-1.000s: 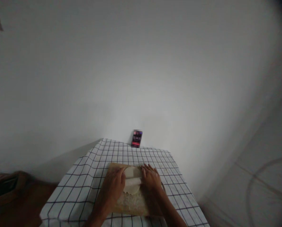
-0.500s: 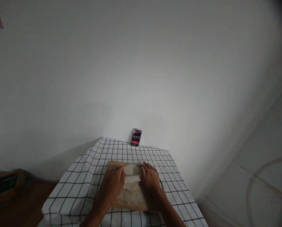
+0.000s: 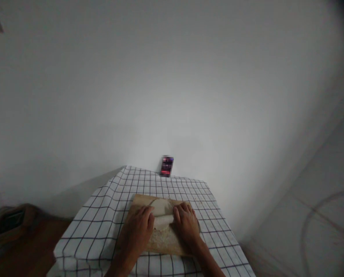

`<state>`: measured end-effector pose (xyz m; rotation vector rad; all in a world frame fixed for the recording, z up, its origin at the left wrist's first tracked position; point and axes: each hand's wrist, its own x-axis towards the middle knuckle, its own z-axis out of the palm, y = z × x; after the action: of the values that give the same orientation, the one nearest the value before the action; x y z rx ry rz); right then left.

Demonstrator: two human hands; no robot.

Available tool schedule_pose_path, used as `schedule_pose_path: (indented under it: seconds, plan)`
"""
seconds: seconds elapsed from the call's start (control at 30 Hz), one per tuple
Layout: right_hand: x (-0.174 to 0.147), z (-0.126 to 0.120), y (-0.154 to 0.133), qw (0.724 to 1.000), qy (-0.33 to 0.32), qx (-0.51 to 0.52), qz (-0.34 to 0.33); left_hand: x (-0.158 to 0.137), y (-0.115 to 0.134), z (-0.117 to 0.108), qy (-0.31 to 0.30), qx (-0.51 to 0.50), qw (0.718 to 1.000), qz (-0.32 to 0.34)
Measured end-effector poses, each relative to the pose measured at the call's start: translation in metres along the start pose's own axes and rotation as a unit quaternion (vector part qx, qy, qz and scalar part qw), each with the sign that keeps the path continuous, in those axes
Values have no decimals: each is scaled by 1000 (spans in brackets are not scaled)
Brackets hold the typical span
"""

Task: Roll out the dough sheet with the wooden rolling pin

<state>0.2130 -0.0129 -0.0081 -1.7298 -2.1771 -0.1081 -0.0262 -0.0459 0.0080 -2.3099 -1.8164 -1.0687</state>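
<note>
A pale rolling pin lies crosswise over a flattened sheet of dough on a wooden board. Over the pin's left end is my left hand, its fingers curled on it. The right end is under my right hand, closed in the same way, so both ends of the pin are hidden. Most of the dough shows beyond the pin, with a ragged near edge just on my side. Loose flour is scattered on the near part of the board.
The board rests on a table with a white, black-checked cloth. At the table's far edge a blurred-out phone-like object leans against the white wall. A brown box is low on the left.
Both hands and the rolling pin have moved a little toward me over the dough. More of the dough beyond the pin shows now, and less on the near side.
</note>
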Motion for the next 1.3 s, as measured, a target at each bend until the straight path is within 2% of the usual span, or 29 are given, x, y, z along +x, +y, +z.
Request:
schedule_pose_path:
  seconds: [0.23,0.43,0.57,0.87,1.3]
  plan:
    - [16,-12,-8,1000,10,11,15,3,-4,1,-28,-28,999,-16]
    - [29,5,-3,999,11,28,36,18,-7,0,-37,0,999,-8]
    - [31,10,1,998,-4,58,31,18,-9,1,-26,10,1000,13]
    - [18,3,7,995,-10,97,2,4,-11,0,-36,6,998,57]
    - [-7,-3,9,993,25,116,-16,-11,-7,6,-9,-28,998,47]
